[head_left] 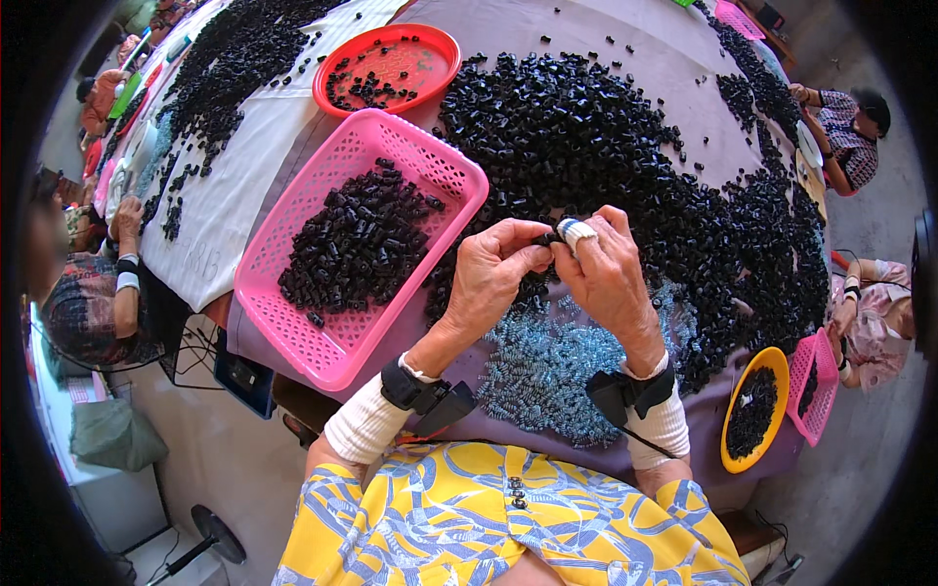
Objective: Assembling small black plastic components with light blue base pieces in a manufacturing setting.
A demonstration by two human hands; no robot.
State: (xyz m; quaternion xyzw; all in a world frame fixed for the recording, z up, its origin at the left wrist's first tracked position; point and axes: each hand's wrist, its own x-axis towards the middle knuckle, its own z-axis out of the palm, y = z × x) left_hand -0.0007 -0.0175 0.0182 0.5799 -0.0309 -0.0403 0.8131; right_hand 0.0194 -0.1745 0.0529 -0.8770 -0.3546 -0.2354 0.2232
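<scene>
My left hand (493, 272) and my right hand (608, 269) meet above the table, thumbs and fingers pinched together. Between their fingertips is a small black plastic piece (551, 237), mostly covered by the fingers. White tape wraps one finger of my right hand. Just beyond the hands rises a big heap of small black plastic pieces (557, 127). Below them, nearer my body, lies a pile of small bluish metal coil springs (547, 366). To the left of my left hand stands a pink plastic basket (293, 342) holding many black pieces (357, 239).
A red round tray (410, 63) with scattered black pieces sits behind the basket. At the right edge are a yellow bowl (731, 439) and another pink basket (819, 410). Co-workers sit on both sides, one hand (127, 223) at far left. Straps with dark devices circle my wrists.
</scene>
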